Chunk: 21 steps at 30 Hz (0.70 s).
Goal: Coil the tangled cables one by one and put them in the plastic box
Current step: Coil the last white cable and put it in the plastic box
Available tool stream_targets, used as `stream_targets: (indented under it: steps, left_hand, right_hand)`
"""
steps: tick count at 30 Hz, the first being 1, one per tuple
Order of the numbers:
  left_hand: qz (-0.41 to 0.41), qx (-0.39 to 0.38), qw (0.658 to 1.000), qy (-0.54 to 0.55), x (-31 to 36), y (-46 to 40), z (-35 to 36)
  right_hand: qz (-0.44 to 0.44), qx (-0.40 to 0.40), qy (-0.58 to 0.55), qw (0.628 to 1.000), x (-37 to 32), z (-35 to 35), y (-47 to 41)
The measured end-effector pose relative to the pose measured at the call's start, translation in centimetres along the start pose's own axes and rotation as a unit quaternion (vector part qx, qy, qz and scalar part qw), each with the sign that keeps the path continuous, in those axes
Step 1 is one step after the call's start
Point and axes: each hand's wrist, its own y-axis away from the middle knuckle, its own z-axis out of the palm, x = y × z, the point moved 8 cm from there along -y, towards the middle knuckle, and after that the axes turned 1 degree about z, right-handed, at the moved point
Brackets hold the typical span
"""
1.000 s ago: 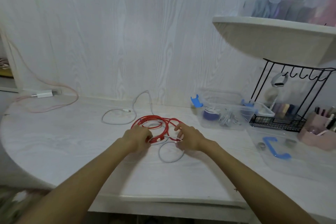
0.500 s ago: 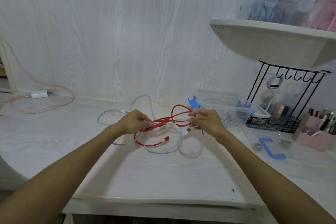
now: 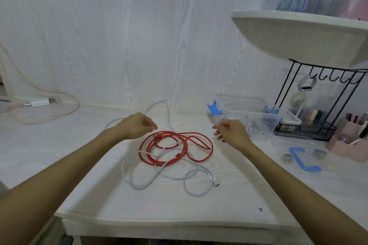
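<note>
Two cables, red cable [image 3: 175,148] and white cable [image 3: 171,180], lie knotted together mid-worktop [image 3: 229,201], w/ your left hand [image 3: 137,125] and right hand [image 3: 231,133] hovering just above and to either side of the heap. Left fingers are loosely curled, holding nothing. Right fingers [image 3: 218,135] are curled too; whether they pinch a thin white strand, can't tell.

Plastic box [image 3: 258,117], clear w/ blue clips, sits at the right rear, near your right hand, w/ some coiled cable already inside.

Best approach, judging from the lie: find a free end first, e.g. the white cable's USB plug [image 3: 216,183] at front, and draw it back thru the red loops before coiling; don't yank, since the loops would likely cinch. Wind even loops, then drop the coil in the box.

No brand, label or legible writing visible anywhere.
</note>
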Motion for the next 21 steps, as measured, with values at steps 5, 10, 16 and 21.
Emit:
stream_targets:
  steps: [5, 10, 16, 21]
  left_hand:
    - [-0.082, -0.055, 0.992, -0.082, -3.9, -2.2, 2.1]
    - [-0.136, -0.057, 0.987, -0.064, -5.7, -3.9, 5.3]
    - [-0.058, -0.179, 0.981, 0.052, -3.7, -4.1, 7.5]
    - [-0.101, -0.059, 0.992, 0.035, -7.2, -5.8, 2.2]
  right_hand:
    - [-0.078, -0.060, 0.085, 0.991, -4.2, 4.6, -2.3]
    - [-0.034, -0.070, 0.167, 0.983, -3.9, 8.8, -5.1]
    - [-0.023, -0.261, 0.261, 0.929, -2.4, 15.6, -7.1]
    - [-0.094, -0.230, 0.235, 0.939, -3.8, 17.4, -7.2]
